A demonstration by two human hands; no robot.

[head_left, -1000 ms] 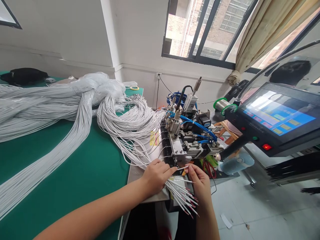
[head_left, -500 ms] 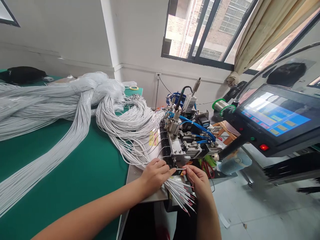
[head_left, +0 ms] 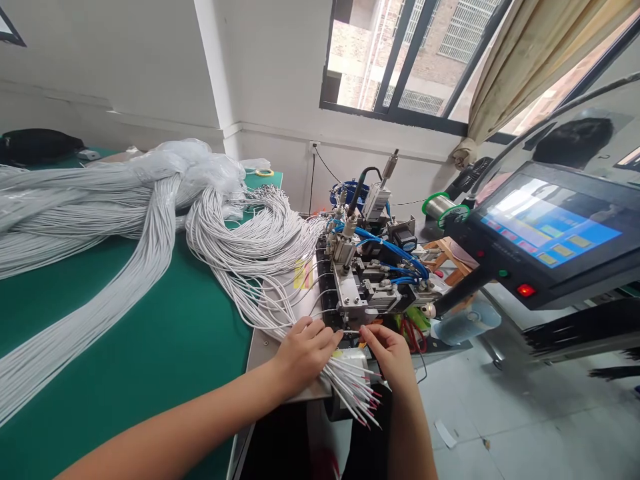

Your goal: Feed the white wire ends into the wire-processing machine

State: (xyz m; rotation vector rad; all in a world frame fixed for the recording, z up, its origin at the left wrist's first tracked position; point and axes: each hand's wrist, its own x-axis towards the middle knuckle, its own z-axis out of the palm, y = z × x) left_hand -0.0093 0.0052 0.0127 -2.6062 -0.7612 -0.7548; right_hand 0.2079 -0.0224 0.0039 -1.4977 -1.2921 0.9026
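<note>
Hands first: your left hand (head_left: 304,352) presses down on a fan of white wires (head_left: 350,393) whose pink-tipped ends hang off the table edge, fingers curled over them. Your right hand (head_left: 387,350) pinches one single wire (head_left: 351,332) between thumb and forefinger, its end held level at the front of the small machine (head_left: 370,287). Beyond it, blue hoses loop over the metal blocks. To your left, white cable bundles (head_left: 150,227) sprawl across the green table (head_left: 150,347). To your right a touchscreen (head_left: 550,230) glows.
</note>
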